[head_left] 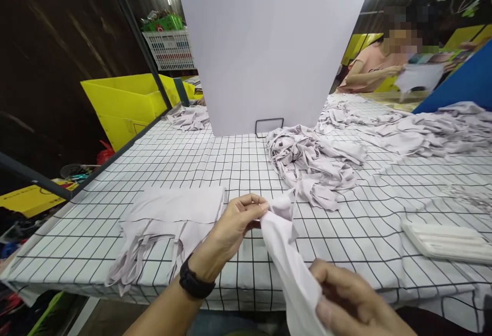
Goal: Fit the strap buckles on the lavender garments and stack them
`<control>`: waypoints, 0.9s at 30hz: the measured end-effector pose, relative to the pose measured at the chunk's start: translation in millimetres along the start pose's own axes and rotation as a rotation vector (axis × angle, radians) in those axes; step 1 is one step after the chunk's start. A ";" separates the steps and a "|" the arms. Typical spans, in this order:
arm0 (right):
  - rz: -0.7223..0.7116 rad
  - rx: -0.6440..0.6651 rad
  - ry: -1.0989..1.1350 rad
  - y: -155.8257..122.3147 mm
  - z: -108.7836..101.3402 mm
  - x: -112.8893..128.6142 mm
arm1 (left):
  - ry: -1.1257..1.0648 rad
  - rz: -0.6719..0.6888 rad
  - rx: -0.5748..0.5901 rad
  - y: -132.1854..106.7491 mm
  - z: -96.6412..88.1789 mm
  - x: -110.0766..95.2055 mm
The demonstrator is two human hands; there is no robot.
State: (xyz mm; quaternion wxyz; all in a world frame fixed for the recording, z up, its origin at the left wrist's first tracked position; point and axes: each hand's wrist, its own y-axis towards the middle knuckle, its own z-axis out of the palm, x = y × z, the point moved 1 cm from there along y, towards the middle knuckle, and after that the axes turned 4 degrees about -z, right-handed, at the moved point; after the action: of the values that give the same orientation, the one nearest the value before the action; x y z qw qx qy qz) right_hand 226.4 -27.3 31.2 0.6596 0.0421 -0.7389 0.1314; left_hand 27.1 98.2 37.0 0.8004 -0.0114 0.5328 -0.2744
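Note:
Between my hands is stretched a pale lilac-grey garment piece [286, 254], narrow and folded on itself. My left hand [232, 228], with a black band on the wrist, pinches its upper end between thumb and fingers. Lower and to the right, my right hand [348, 295] grips its edge, slightly blurred. The bottom of the piece runs out of view. Left of my left hand lies a flat stack of matching garment pieces [179, 205], with straps hanging toward the front edge. Beyond my hands sits a crumpled heap of the same fabric [307, 159].
A large pale board [269, 48] stands upright across the grid-patterned table [234, 164]. More fabric heaps [434, 128] lie at the right, near a white folded bundle [449, 241]. Yellow bins [123, 102] stand at the left. A co-worker [371, 66] holds fabric at the back right.

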 end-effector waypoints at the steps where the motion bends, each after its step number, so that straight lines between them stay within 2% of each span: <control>1: 0.014 -0.036 0.049 3.8 -5.1 0.9 | 0.043 0.059 -0.044 -0.3 -3.1 -2.4; 4: 0.017 -0.222 0.110 26.7 -23.7 -4.2 | 0.078 0.214 -0.197 5.5 -10.4 -1.4; 7: -0.014 -0.372 0.087 49.7 -42.5 -14.4 | -0.023 0.223 -0.281 14.9 -13.8 10.8; 11: -0.044 -0.423 0.055 56.7 -57.6 -13.5 | -0.169 0.220 -0.244 18.5 -9.5 19.8; 16: -0.148 -0.497 -0.031 41.6 -55.2 6.9 | -0.346 0.204 -0.097 13.7 4.4 5.3; 18: -0.190 -0.442 -0.081 35.6 -50.0 11.5 | -0.357 0.182 -0.047 13.0 8.4 0.7; 23: -0.141 0.006 -0.306 32.3 -43.2 5.8 | -0.233 0.102 0.038 11.9 8.7 -0.2; 25: -0.119 0.021 -0.330 34.4 -44.5 1.2 | -0.062 0.077 0.044 9.9 8.2 -0.9; 27: -0.143 -0.124 -0.388 37.5 -43.4 -0.6 | 0.135 0.065 0.051 7.3 10.2 -3.5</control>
State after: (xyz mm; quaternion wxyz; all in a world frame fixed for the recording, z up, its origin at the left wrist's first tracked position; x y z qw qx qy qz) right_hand 259.5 19.5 29.5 0.5138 0.0782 -0.8539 0.0279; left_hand 38.0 103.1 42.1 0.7714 0.0449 0.5783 -0.2618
